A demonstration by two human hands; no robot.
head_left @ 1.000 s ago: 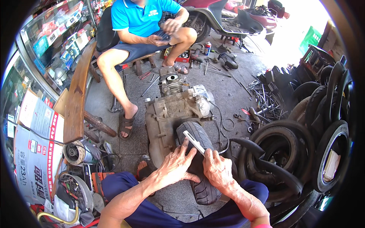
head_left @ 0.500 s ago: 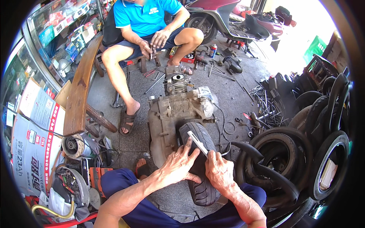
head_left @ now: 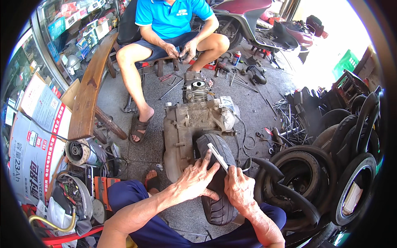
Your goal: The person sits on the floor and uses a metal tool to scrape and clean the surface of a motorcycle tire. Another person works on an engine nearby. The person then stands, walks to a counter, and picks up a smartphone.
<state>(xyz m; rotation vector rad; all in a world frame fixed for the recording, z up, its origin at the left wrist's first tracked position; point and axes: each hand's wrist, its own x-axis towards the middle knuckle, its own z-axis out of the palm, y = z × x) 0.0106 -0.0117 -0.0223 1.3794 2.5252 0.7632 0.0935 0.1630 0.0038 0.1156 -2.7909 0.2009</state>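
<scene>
A dark scooter tyre [head_left: 219,209] stands between my knees, joined to a dusty engine [head_left: 190,118] that lies on the floor. My right hand [head_left: 240,186] is closed around the lower end of a slim, flat white tool [head_left: 217,156] that slants across the tyre tread. Spread over the tread, my left hand [head_left: 193,178] has its fingers apart, with the index fingertip close to the tool's edge. The tool's exact kind cannot be made out.
Opposite me sits a person in a blue shirt [head_left: 175,18], handling a small object. A wooden bench [head_left: 89,95] and battery boxes [head_left: 33,153] are at left. Old tyres [head_left: 302,169] and metal rods [head_left: 289,132] crowd the right. Tools [head_left: 244,82] lie beyond the engine.
My view has shifted slightly. Both hands and the white tool keep nearly the same place on the tyre. The other person's hands have come lower and closer together.
</scene>
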